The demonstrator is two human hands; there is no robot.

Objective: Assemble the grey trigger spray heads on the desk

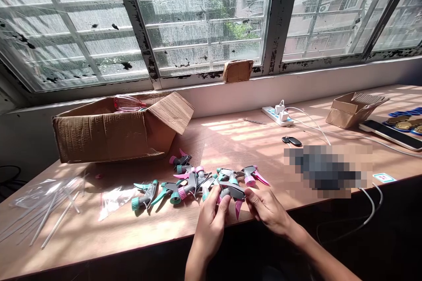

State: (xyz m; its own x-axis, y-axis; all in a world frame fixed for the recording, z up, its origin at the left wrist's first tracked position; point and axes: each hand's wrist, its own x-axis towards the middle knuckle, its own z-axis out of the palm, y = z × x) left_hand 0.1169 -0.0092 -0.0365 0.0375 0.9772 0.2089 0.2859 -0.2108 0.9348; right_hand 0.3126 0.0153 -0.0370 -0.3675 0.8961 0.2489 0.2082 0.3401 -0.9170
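Note:
Between my two hands, over the table's front edge, is a grey spray bottle trigger head (234, 190) with a pink lever pointing down. My left hand (212, 215) is closed around its left end, thumb on the near side. At the other end, my right hand (266, 211) pinches the tip between thumb and fingers. Just beyond lies a loose pile of more trigger heads (189, 189), some with teal levers and collars, others pink. One teal trigger head (145, 194) lies at the pile's left. My fingers hide part of the held piece.
Thin plastic tubes (54, 210) and clear bags (115, 199) lie at left. Behind them stands an open cardboard box (102, 138) with a pink clear bottle (128, 103). A power strip (277, 116), black key fob (293, 141), small box (349, 112) and phone (392, 135) are right.

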